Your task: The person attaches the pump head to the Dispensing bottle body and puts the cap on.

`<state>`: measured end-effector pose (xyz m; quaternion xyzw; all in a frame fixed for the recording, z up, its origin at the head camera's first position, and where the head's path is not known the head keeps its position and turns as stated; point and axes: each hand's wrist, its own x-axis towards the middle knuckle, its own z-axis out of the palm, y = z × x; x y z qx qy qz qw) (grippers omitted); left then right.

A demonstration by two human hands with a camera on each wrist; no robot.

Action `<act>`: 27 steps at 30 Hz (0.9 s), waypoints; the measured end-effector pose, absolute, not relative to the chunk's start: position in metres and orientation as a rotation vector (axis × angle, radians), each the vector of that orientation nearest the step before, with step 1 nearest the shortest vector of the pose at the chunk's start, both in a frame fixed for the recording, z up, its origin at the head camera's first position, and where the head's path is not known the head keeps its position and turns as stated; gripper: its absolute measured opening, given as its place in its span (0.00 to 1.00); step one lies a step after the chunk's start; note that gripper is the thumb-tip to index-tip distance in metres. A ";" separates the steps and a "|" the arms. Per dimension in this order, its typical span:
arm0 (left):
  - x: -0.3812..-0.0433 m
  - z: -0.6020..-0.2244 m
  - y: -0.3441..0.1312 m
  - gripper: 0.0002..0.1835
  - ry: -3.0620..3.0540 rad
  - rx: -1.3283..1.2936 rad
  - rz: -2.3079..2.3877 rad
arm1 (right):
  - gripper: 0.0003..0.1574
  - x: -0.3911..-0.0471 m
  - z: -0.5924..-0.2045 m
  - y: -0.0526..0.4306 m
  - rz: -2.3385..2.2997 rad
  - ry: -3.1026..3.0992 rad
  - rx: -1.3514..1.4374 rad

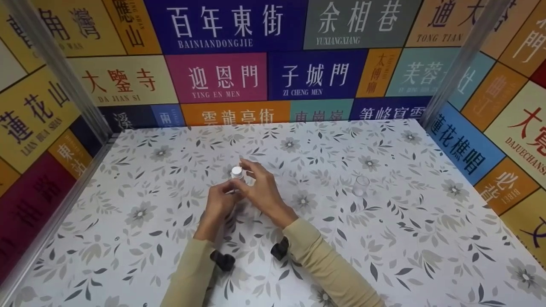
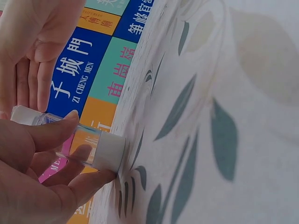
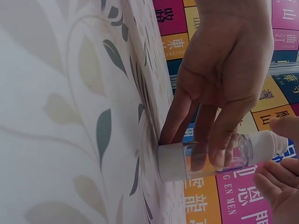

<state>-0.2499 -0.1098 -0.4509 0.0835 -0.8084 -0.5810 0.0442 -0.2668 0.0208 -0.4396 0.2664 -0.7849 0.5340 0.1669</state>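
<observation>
A small clear bottle point(image 2: 86, 140) with a white base and a white top point(image 1: 237, 172) stands upright on the table. My left hand point(image 1: 220, 199) grips its transparent body, thumb on one side and fingers on the other, as the left wrist view shows. Beside the white top is my right hand point(image 1: 266, 189), its fingers loosely extended and spread. In the right wrist view the right thumb point(image 3: 285, 127) lies close by the top; whether it touches I cannot tell. A clear, cup-shaped piece point(image 1: 361, 186) stands on the table to the right of both hands.
The table point(image 1: 170, 256) has a white cover with grey leaves and flowers. Panels point(image 1: 230, 76) with coloured blocks of Chinese lettering enclose its back and sides, with metal posts point(image 1: 465, 59) at the corners. Black wrist devices point(image 1: 222, 260) sit at both sleeves.
</observation>
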 end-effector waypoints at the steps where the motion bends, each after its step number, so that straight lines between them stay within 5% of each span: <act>1: -0.250 -0.451 -0.110 0.19 -2.476 0.262 -1.774 | 0.33 -0.267 -0.439 0.021 1.528 -2.230 0.767; 15: -0.251 -0.451 -0.108 0.20 -2.493 0.247 -1.740 | 0.25 -0.267 -0.440 0.020 1.489 -2.226 0.792; 27: -0.251 -0.451 -0.110 0.20 -2.482 0.240 -1.771 | 0.29 -0.267 -0.438 0.021 1.503 -2.252 0.788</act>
